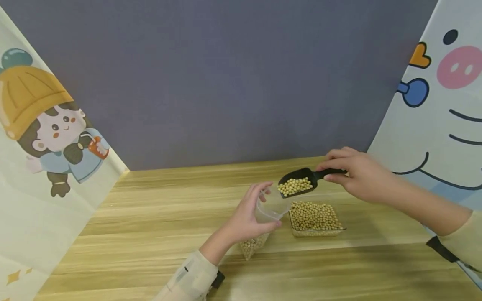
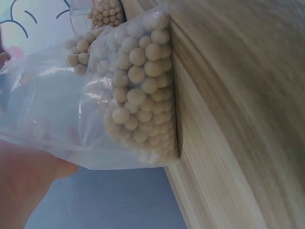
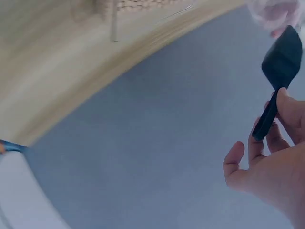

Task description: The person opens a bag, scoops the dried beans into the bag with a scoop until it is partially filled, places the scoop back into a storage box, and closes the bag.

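Note:
My left hand point(image 1: 242, 219) holds the mouth of a clear plastic bag point(image 1: 268, 211) spread between thumb and fingers. The left wrist view shows the bag upright on the wood, its lower part filled with round yellow soybeans point(image 2: 138, 86). Between thumb and fingers, my right hand point(image 1: 363, 175) pinches the handle of a black scoop point(image 1: 304, 173). A heap of soybeans point(image 1: 294, 186) lies in the scoop, which is just above and to the right of the bag's mouth. Seen from the right wrist, the underside of the scoop point(image 3: 282, 57) faces the camera.
A clear rectangular container point(image 1: 316, 233) full of soybeans stands right of the bag, below the scoop. The wooden tabletop point(image 1: 150, 225) runs back to a grey-blue panel point(image 1: 241, 83). Panels with cartoon prints flank both sides.

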Action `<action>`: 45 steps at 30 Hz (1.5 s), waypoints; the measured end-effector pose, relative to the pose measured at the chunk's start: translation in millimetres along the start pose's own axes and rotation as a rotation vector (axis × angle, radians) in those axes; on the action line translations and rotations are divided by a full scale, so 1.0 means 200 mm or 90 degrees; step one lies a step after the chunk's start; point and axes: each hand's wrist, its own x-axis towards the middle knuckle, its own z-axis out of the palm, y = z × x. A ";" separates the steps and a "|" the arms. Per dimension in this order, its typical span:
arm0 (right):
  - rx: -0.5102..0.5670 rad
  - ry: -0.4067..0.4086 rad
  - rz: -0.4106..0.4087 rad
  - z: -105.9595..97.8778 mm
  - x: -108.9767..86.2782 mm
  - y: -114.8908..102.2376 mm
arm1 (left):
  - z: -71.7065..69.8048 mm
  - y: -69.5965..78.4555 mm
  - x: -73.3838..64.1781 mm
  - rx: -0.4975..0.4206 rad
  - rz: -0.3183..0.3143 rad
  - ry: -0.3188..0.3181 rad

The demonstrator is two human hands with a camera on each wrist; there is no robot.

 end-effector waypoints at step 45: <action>-0.297 0.021 -0.055 0.28 -0.35 0.27 | -0.04 -0.04 -0.06 -0.069 0.017 0.076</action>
